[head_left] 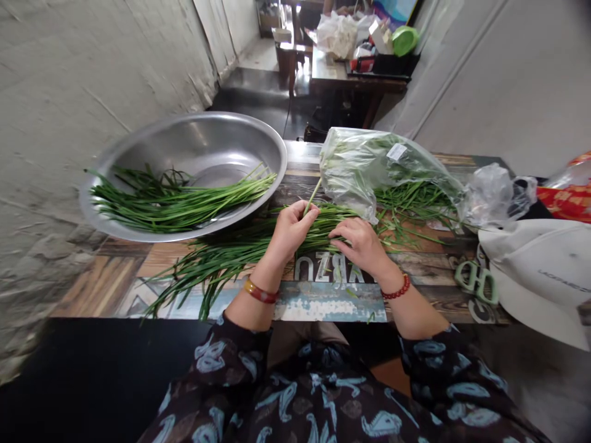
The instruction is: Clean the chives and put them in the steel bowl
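My left hand is closed, with a thin garlic chive stalk pinched between thumb and fingers, its pale end pointing up. Beneath it a loose pile of garlic chives lies across the table, leaf tips hanging toward the near edge. My right hand rests at the stem end of this pile, thumb and fingers slightly curled and apart. To the left, a wide steel basin holds more chives. Behind my right hand, a clear plastic bag covers another bunch.
Chive scraps lie on the patterned table. Toward the right are green-handled scissors, a white cap, a crumpled plastic bag and a red package. Walls stand on both sides; a cluttered table is beyond.
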`<state>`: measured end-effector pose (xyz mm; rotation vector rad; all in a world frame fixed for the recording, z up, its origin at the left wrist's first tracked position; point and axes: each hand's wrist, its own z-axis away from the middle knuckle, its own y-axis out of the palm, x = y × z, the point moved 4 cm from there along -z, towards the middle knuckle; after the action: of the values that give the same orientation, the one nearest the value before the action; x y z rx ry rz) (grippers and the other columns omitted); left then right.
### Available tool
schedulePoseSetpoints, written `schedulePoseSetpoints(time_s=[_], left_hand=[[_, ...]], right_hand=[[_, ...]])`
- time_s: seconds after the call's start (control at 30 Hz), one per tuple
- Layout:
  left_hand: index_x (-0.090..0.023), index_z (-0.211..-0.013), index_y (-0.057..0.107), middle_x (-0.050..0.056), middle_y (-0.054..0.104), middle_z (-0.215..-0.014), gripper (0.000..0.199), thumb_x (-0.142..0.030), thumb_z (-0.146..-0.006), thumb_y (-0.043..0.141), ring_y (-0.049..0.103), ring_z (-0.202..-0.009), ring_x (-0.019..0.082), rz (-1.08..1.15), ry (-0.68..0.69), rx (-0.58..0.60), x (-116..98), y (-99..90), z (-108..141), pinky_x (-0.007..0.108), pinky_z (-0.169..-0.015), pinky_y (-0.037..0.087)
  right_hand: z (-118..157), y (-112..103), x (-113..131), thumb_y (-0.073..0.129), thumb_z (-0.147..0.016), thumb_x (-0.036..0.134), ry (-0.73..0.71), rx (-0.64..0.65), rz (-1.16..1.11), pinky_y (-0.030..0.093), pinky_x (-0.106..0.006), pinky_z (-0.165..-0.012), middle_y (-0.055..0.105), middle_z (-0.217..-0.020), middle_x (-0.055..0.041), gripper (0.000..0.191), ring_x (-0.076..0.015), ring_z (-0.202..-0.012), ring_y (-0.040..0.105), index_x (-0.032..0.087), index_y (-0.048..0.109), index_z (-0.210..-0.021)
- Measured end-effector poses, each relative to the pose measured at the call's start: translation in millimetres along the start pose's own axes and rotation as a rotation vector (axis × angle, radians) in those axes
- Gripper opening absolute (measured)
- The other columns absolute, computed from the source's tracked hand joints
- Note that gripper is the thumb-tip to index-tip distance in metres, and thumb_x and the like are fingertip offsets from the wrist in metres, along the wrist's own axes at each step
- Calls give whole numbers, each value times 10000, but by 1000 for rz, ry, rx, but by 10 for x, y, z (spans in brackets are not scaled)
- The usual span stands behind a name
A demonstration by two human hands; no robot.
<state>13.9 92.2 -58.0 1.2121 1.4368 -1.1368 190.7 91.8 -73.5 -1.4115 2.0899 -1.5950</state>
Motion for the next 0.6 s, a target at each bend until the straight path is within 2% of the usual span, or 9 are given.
schedulePoseSetpoints(time_s=[0.13, 0.27, 0.43, 0.53, 0.6], left_hand=[[-151, -739, 629, -20, 536, -660, 180, -275, -861, 582, 474, -653, 117, -226, 106, -9, -14, 2, 7, 244, -619, 361], [-155, -761, 674, 10, 606, -743, 132, -208, -852, 594, 559, -754, 151, -403, 195, 41, -63, 27, 24, 269, -716, 409], [-177, -833, 720, 27, 610, -833, 114, -269, -768, 727, 581, -801, 176, -486, 212, 187, -6, 91, 35, 284, -737, 433], [-179, -787, 709, 28, 615, -825, 93, -267, -805, 685, 581, -795, 171, -490, 252, 207, 25, 104, 34, 276, -735, 429], [-169, -752, 694, 25, 626, -789, 151, -274, -845, 637, 581, -764, 161, -473, 258, 210, 31, 99, 28, 265, -712, 420]], right_hand=[[-4, -58, 30, 526, -970, 281, 23, -44, 43, 397, -372, -830, 711, -961, -48, 152, -218, -942, 615, 220, 664, -948], [0, -161, 7, 523, -976, 299, 51, -183, 73, 398, -372, -838, 716, -892, -34, 164, -202, -886, 633, 221, 665, -947], [9, -215, -42, 554, -959, 313, 73, -281, 35, 440, -380, -832, 736, -888, -30, 151, -206, -870, 662, 236, 678, -920], [7, -223, -54, 542, -959, 325, 93, -300, -38, 474, -385, -849, 744, -903, -41, 177, -211, -891, 680, 242, 691, -913], [12, -255, -75, 526, -961, 335, 136, -339, -122, 495, -383, -867, 749, -932, -47, 201, -211, -914, 686, 244, 699, -918]])
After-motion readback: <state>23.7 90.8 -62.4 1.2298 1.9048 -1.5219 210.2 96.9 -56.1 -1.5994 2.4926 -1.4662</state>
